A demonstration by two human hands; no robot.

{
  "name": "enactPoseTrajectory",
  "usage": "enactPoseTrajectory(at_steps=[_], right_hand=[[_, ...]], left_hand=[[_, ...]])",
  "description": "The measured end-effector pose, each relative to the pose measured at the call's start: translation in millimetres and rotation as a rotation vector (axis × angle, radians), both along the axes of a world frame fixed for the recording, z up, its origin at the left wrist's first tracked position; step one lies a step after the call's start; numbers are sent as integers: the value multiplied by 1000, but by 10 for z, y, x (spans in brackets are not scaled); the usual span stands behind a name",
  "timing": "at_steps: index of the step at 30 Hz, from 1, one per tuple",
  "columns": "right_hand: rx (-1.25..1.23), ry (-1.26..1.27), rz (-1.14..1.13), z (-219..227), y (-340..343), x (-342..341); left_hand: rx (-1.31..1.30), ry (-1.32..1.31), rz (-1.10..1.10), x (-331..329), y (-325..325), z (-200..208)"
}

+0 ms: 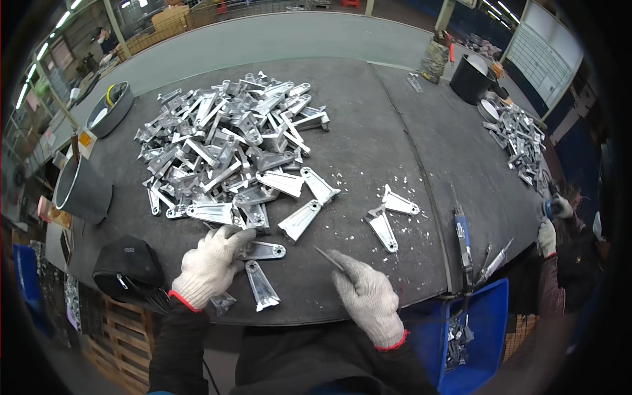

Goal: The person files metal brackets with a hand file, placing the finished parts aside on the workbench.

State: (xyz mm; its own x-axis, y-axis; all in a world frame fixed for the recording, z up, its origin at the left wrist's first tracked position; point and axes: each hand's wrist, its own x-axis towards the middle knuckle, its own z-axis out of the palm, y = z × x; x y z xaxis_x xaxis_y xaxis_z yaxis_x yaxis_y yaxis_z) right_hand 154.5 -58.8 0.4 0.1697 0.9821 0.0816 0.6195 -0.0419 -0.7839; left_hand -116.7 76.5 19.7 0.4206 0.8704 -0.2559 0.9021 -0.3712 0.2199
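Observation:
My left hand (209, 264), in a white knit glove with a red cuff, has its fingers and thumb closed round the wide end of a silver metal bracket (264, 251). The bracket's narrow end, with a round hole, sticks out to the right. In my right hand (368, 293), gloved alike, is a thin pointed metal tool (328, 258) with its tip toward the upper left; the glove hides its handle. Another bracket (262, 286) lies just below the left hand's one. Beyond the left hand rises a big pile of similar brackets (224, 141).
Loose brackets (383, 227) and metal chips lie right of centre. A black pouch (128, 266) and grey bucket (84, 191) stand left. Nearer the right edge are a blue-handled tool (463, 237), a blue bin (490, 322) holding metal pieces, and another person's gloved hands (548, 236).

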Motion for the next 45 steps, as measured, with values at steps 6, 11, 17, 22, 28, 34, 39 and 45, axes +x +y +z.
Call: enactPoseTrajectory(at_steps=[6,11,17,22,28,34,39,45], right_hand=[[-42,4,88,-35,107,-136],[63,108,120,75,104,-167],[48,676,101,309,-185,-219],[-142,1010,-79,489,-566,-238],[-540,1602,-56,433,-710,-55],[-543,1032,-259,228,-827,-127],[-342,702,-284,187,-1098,19],[-85,324,-109,155,-1257,106]], left_hand=[[42,-239,-39,-120,110,-70],[-48,-866,43,-127,-143,70],[-172,-1315,12,170,-653,146],[-395,-1573,129,446,-876,53],[-606,-1509,34,682,-1127,-49],[-392,-1501,-156,734,-1135,-80],[-365,-1461,-157,759,-1121,-129],[-827,-1889,361,852,-1159,-158]])
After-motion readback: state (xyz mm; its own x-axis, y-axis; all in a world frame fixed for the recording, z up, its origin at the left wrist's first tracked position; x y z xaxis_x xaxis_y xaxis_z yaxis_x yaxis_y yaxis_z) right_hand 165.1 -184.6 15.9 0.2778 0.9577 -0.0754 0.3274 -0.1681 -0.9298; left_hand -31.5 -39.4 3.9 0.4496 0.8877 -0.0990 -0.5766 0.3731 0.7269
